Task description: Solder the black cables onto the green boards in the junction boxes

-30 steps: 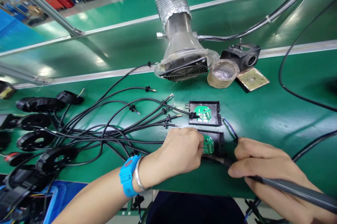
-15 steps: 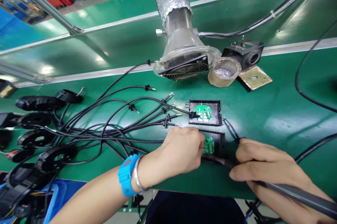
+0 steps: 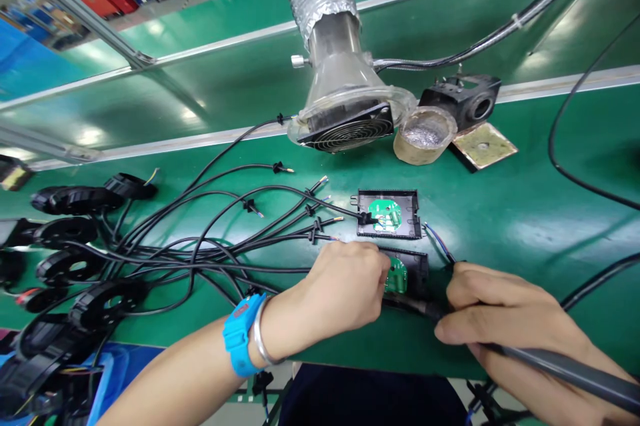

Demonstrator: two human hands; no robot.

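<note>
My left hand (image 3: 347, 286), with a blue wrist strap (image 3: 243, 336) and a silver bangle, is closed over the left part of a black plastic case (image 3: 417, 263). A black cable (image 3: 280, 270) runs into its grip; the fingertips and wire ends are hidden. Inside this case lies a green circuit board (image 3: 397, 273). My right hand (image 3: 515, 326) is wrapped round a soldering iron (image 3: 565, 369), whose tip points left at the board's near edge. A dark cable with blue wire ends (image 3: 439, 239) sticks out above the right fingers.
Behind is a second case (image 3: 415, 219) with a wired green board. Several black cables (image 3: 195, 256) spread from black ring-shaped parts (image 3: 107, 299) at left. A fume extractor (image 3: 350, 126), solder-filled cup (image 3: 425, 136), iron holder (image 3: 465, 103) and sponge tray (image 3: 485, 146) stand at the back.
The view has shifted very slightly. Both hands, the soldering iron and the cases keep practically the same places.
</note>
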